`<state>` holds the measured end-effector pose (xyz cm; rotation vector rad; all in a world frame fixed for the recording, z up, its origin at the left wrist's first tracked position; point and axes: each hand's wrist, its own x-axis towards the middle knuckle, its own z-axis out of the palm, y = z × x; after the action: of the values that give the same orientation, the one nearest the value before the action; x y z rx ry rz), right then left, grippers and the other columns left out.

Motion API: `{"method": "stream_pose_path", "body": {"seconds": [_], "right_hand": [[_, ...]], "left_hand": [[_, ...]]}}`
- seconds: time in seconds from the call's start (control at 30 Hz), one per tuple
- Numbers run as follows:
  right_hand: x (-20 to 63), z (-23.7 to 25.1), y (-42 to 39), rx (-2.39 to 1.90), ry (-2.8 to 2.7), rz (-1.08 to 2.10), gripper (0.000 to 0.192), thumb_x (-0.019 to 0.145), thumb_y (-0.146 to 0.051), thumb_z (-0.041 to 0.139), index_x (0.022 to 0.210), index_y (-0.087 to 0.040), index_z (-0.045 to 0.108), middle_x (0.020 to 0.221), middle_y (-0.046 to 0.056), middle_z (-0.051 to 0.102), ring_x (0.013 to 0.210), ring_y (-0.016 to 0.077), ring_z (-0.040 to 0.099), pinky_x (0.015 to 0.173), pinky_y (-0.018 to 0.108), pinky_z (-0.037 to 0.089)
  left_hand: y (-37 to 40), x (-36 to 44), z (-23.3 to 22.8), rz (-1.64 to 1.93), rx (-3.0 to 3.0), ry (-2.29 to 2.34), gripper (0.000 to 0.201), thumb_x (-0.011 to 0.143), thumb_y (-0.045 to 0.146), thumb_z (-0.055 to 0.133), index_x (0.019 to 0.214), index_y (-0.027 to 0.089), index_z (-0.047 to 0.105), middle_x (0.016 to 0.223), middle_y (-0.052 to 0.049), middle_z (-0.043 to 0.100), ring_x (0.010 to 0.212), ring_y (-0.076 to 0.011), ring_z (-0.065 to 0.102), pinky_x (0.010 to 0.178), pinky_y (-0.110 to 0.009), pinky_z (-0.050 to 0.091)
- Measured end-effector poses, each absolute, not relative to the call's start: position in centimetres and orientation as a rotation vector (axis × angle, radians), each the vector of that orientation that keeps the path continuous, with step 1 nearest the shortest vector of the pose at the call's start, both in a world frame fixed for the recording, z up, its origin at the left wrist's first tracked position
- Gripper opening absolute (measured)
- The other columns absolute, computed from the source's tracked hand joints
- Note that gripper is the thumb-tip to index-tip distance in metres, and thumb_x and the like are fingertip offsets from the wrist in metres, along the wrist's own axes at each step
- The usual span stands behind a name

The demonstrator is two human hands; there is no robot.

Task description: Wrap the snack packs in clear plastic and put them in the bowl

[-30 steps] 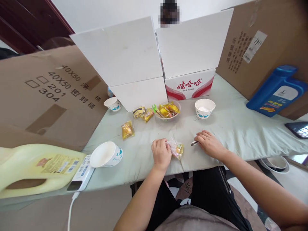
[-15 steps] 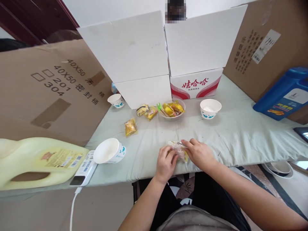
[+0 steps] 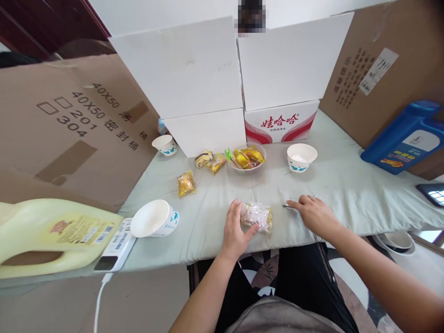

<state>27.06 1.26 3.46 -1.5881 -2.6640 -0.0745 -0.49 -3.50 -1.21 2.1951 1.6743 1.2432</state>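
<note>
In the head view, a clear plastic-wrapped packet [image 3: 257,217] with yellow edges lies near the table's front edge. My left hand [image 3: 236,231] curves round its left side, thumb at the lower edge and fingers at the upper left, holding it against the cloth. To the right of the packet and apart from it, my right hand [image 3: 314,215] is closed on a thin metal tool [image 3: 288,206]. Only the tool's tip shows, pointing left; its kind is hidden by the fingers.
A clear bowl [image 3: 245,169] of yellow packets stands behind, with a gold packet [image 3: 186,183] to its left. Paper bowls stand at right [image 3: 301,157] and left [image 3: 156,219]. A yellow jug [image 3: 65,231], a blue bottle [image 3: 404,138] and cardboard boxes [image 3: 79,115] flank the table.
My right hand has moved right, off the packet, taking the metal tool along. My left hand has opened out somewhat around the packet, which now shows more fully.
</note>
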Motion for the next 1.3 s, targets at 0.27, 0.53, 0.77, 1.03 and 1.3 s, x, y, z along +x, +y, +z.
{"method": "stream_pose_path", "body": {"seconds": [0.27,0.53,0.77,1.03,1.3], "right_hand": [[25.4,4.7,-2.2,-1.113,-2.227,0.057,0.033,0.092,-0.027,0.049,0.124,-0.021,0.058,0.110,0.012,0.063,0.108,0.0267,0.056,0.092,0.045,0.047],[20.0,3.4,-0.9,-1.106,-2.549,0.191,0.029,0.093,-0.025,0.049,0.120,-0.018,0.059,0.118,0.013,0.062,0.100,0.0226,0.062,0.084,0.035,0.050],[24.3,1.8,0.7,-1.502,-2.133,0.216,0.025,0.095,-0.026,0.040,0.098,-0.019,0.063,0.093,0.007,0.067,0.085,0.0210,0.065,0.073,0.031,0.049],[23.0,3.1,2.6,-1.530,-1.867,0.370,0.021,0.090,-0.027,0.044,0.098,-0.019,0.061,0.089,0.008,0.070,0.080,0.0223,0.065,0.073,0.036,0.050],[19.7,5.0,1.0,-0.980,-2.257,0.498,0.028,0.097,-0.037,0.043,0.109,-0.019,0.059,0.104,0.011,0.067,0.099,0.0219,0.063,0.086,0.038,0.052]], "left_hand": [[-4.0,-1.0,-0.1,1.175,1.799,1.550,0.046,0.081,0.048,0.066,0.117,0.021,0.058,0.114,-0.011,0.061,0.099,-0.0216,0.062,0.077,-0.032,0.053],[-0.9,-2.8,1.1,1.108,1.463,1.621,0.032,0.072,0.048,0.069,0.066,0.020,0.055,0.058,0.005,0.049,0.054,-0.0110,0.047,0.053,-0.022,0.040],[-0.2,-7.0,2.1,1.442,1.478,2.045,0.019,0.082,0.037,0.057,0.088,0.019,0.057,0.085,-0.004,0.059,0.077,-0.0169,0.057,0.071,-0.029,0.048],[-2.2,-4.3,2.8,0.760,2.530,1.569,0.027,0.090,0.032,0.055,0.115,0.024,0.062,0.123,-0.009,0.063,0.120,-0.0272,0.054,0.103,-0.047,0.040],[-1.3,-5.5,2.9,0.906,2.507,1.875,0.031,0.095,0.031,0.045,0.117,0.017,0.061,0.129,-0.014,0.058,0.128,-0.0280,0.047,0.105,-0.045,0.039]]}}
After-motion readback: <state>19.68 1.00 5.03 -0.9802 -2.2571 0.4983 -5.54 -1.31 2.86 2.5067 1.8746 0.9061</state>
